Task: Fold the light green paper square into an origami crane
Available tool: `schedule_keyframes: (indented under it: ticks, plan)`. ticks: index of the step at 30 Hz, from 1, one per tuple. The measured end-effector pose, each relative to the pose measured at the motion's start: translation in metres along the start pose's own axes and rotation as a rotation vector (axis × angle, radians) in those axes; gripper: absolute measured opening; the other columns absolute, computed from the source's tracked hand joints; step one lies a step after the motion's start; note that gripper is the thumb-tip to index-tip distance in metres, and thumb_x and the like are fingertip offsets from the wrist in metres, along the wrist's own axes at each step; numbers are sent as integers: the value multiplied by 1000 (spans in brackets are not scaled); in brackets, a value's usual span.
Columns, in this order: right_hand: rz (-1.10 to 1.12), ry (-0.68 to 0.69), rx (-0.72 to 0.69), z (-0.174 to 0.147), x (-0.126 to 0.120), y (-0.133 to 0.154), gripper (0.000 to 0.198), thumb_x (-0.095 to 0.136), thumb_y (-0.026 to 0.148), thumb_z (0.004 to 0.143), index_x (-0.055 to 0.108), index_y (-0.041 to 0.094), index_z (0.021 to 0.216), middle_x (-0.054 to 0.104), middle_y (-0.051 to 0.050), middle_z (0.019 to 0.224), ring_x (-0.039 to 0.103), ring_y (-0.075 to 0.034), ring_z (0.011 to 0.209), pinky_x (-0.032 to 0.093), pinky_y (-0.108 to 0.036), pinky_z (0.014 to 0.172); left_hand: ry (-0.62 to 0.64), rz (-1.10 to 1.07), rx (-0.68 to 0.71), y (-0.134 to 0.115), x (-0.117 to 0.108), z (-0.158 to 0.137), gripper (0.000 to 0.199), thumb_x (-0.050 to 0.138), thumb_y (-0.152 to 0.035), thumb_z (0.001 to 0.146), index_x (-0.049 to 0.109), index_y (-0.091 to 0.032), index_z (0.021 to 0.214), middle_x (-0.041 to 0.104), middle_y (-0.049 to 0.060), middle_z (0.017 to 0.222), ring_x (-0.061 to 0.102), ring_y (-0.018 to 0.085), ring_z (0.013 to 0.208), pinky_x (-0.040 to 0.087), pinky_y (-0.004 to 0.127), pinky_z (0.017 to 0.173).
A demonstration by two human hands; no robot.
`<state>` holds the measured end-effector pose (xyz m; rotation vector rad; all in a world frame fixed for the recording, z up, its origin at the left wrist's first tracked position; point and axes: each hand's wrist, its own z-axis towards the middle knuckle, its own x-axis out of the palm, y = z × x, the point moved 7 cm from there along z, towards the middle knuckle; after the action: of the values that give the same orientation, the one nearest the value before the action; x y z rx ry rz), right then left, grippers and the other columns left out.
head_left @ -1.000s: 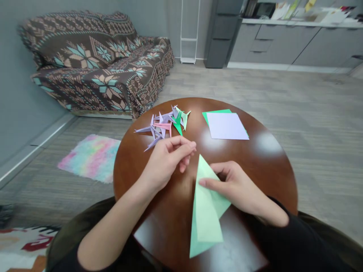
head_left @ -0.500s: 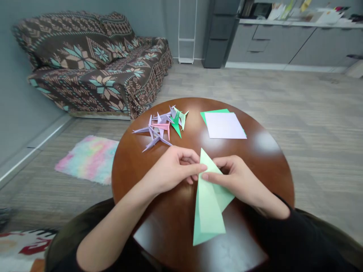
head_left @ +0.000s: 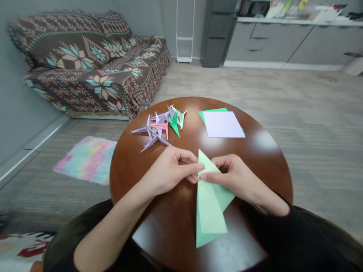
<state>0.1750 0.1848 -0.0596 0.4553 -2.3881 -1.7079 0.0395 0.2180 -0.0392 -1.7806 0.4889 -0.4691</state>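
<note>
- The pale green, long-pointed piece of folded paper (head_left: 210, 211) is in front of me, over the near half of the table, its narrow tip pointing away from me and its wide, layered end towards me. I can't tell whether that end touches the wood.
- My left hand (head_left: 176, 168) is what has changed: a second ago it hung apart from the paper, thumb against fingers with nothing between. Now its thumb lies on the paper's left edge below the tip, the other fingers curled in at that edge, so I judge it a light pinch.
- My right hand (head_left: 231, 173) has kept its grip throughout, thumb flat on the front face and fingers tucked behind, pinching the paper; the tips behind are hidden.
- For the folding, I take this to mean the narrow end is now steadied from both sides, my thumbs nearly meeting where control matters most.
- Beyond my left hand, the loose heap of pointed folded-paper figures, lavender (head_left: 154, 139), pink (head_left: 161, 126), bright green (head_left: 174, 122) and pale green, lies as it did.
- Beyond my right hand, the flat lavender paper square (head_left: 224, 124) rests on a bright green sheet (head_left: 210, 111), likewise untouched.
- Under everything is the round, glossy brown table (head_left: 130, 173).
</note>
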Motion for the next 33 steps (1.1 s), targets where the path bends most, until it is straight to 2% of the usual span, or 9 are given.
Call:
schedule_keyframes:
  ticks: [5, 10, 14, 20, 25, 33]
  plan:
    - [18, 22, -4, -1, 2, 4, 29, 81, 41, 76, 78, 13, 82, 65, -1, 65, 49, -9, 53, 35, -21, 49, 14, 1, 50, -4, 4, -1, 21, 83, -27, 72, 70, -12, 66, 65, 0, 56, 60, 9, 52, 50, 18, 53]
    - [1, 8, -13, -1, 2, 6, 30, 83, 41, 73, 74, 13, 74, 61, 2, 61, 47, -9, 53, 33, -22, 49, -94, -14, 117, -9, -2, -2, 19, 81, -28, 73, 71, -13, 72, 63, -1, 58, 54, 8, 50, 47, 18, 50]
    - [-14, 8, -2, -1, 4, 4, 30, 83, 40, 72, 71, 13, 71, 57, 3, 58, 46, -9, 51, 33, -22, 48, -150, -57, 153, -10, -7, -2, 18, 82, -27, 72, 70, -13, 73, 64, -1, 59, 55, 8, 51, 48, 19, 53]
    - [-34, -44, -43, -2, 5, 9, 21, 80, 34, 75, 75, 14, 78, 64, 1, 65, 52, -11, 58, 36, -22, 51, -142, -87, 169, -11, -7, -2, 16, 81, -23, 73, 69, -13, 73, 66, -1, 61, 58, 8, 54, 49, 18, 56]
    - [118, -110, -107, -2, 1, 14, 23, 76, 38, 81, 74, 15, 81, 68, -1, 72, 54, -11, 59, 39, -22, 54, -118, -79, 160, -11, -4, -2, 17, 82, -24, 73, 70, -12, 75, 67, 0, 64, 60, 9, 57, 50, 19, 59]
    - [119, -129, -121, -2, 1, 14, 22, 76, 34, 79, 69, 15, 73, 63, 1, 63, 48, -9, 54, 35, -22, 51, -126, -49, 166, -11, -4, -2, 19, 80, -28, 77, 68, -13, 76, 67, -1, 62, 60, 9, 55, 49, 18, 57]
